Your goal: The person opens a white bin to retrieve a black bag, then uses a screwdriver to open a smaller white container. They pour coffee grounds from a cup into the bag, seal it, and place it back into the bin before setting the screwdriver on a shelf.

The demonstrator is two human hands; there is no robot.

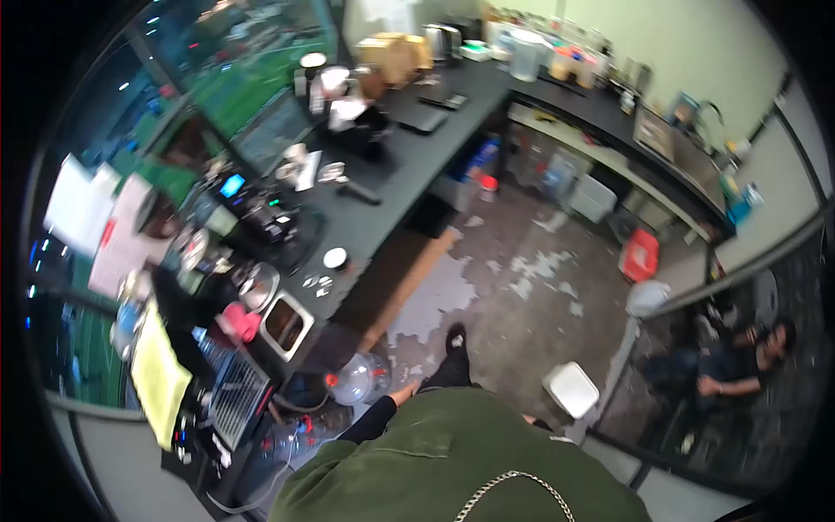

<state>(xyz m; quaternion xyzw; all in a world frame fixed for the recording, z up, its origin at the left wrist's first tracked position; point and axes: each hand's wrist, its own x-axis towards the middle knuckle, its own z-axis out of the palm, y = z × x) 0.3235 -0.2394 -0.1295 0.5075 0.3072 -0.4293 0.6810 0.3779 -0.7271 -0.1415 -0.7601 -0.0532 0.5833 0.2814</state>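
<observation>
My left hand [404, 393] hangs low beside my leg, past the cuff of a dark sleeve. It is small and blurred, so its fingers cannot be made out. Nearest to it is a large clear water jug [355, 380] on the floor, apart from the hand. Of my right hand [528, 419] only a sliver of skin shows at the edge of my green top; the rest is hidden. A dark shoe [456, 339] is on the floor ahead of me. On the counter to the left are a white paper cup [335, 258] and a metal sink [288, 324].
A dark L-shaped counter [417, 174] runs along the left and back. It bears a laptop [237, 396], a coffee machine [270, 217] and several containers. A white bin [571, 391] and a red container [640, 255] stand on the patched floor. A seated person [731, 370] is behind glass at right.
</observation>
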